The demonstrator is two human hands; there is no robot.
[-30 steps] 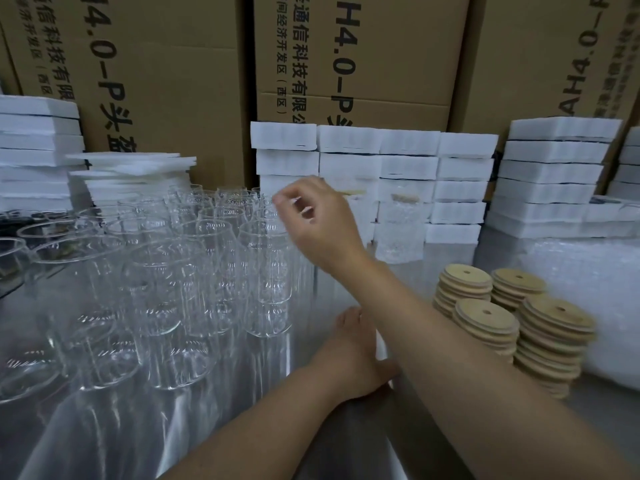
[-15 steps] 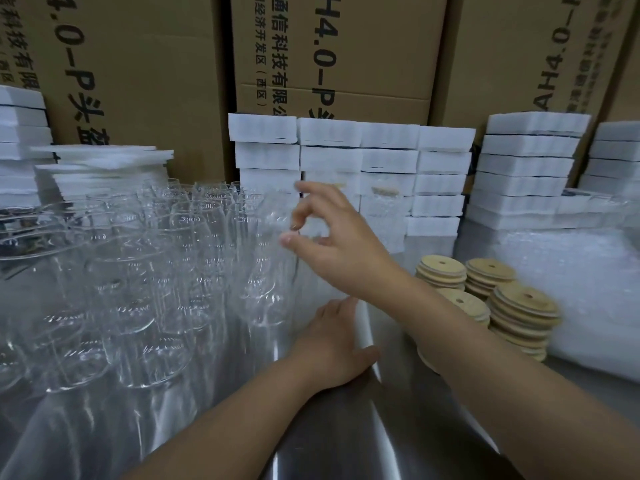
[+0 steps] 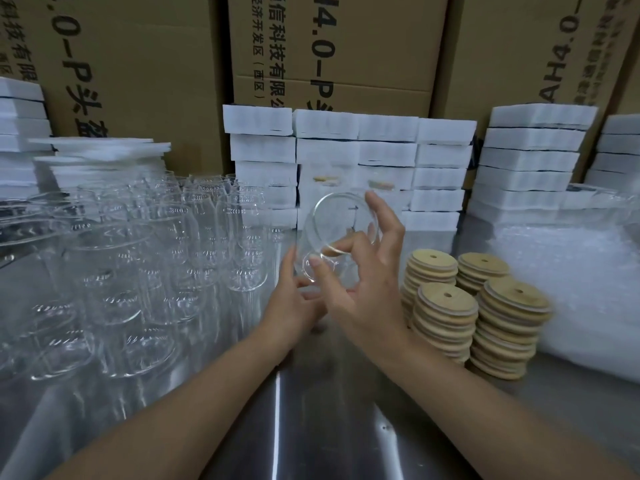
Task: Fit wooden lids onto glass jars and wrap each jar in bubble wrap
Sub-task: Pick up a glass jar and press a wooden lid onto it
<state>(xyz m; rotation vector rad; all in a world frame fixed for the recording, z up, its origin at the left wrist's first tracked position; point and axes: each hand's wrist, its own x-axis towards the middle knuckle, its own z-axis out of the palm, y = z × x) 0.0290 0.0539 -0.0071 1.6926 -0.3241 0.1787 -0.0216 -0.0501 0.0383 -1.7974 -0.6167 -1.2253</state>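
A clear glass jar (image 3: pixel 332 223) is tilted with its open mouth toward me, held above the steel table between both hands. My right hand (image 3: pixel 363 289) grips its rim with thumb and fingers. My left hand (image 3: pixel 294 303) supports its lower end from the left. Several empty glass jars (image 3: pixel 156 258) stand crowded on the left half of the table. Three stacks of round wooden lids (image 3: pixel 446 317) with small centre holes sit just right of my hands. A heap of bubble wrap (image 3: pixel 581 292) lies at the far right.
White foam-wrapped packs (image 3: pixel 349 154) are stacked along the back, with more stacks at left (image 3: pixel 20 133) and right (image 3: pixel 530 161). Large cardboard boxes (image 3: pixel 346 46) form a wall behind. Bare steel table (image 3: pixel 311 427) lies in front of me.
My right hand reached into the cluster of jars, took one and brought it back toward the centre. My left hand lifted off the table and came up under the jar.
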